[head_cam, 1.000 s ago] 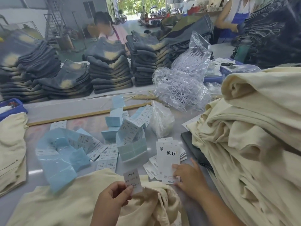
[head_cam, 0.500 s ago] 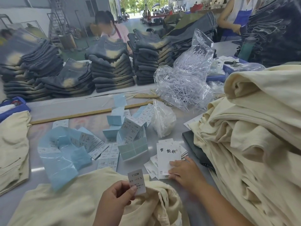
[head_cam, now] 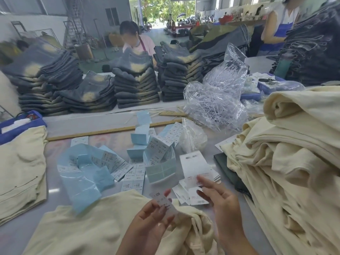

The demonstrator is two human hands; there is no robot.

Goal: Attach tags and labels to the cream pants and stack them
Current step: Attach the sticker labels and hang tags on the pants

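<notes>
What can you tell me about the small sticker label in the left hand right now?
The small sticker label is a white, thin paper rectangle with dark print, including a number near its top; the rest is too blurred to read. The left hand pinches its lower part between thumb and fingers, holding it tilted above the cream pants at the table's near edge. The right hand is beside it, not touching it.

The pants [head_cam: 88, 229] spread in front are plain cream, like the heap [head_cam: 287, 162] piled at the right and the folded ones [head_cam: 20, 168] at the left. The label sheets [head_cam: 81, 173] are pale blue on the back, white with small dark print on the face. The stacked jeans [head_cam: 136, 85] are dark grey-blue with yellowish faded patches. The desk [head_cam: 207, 150] is light grey. A bin [head_cam: 11, 133] at the left is bright blue.
</notes>
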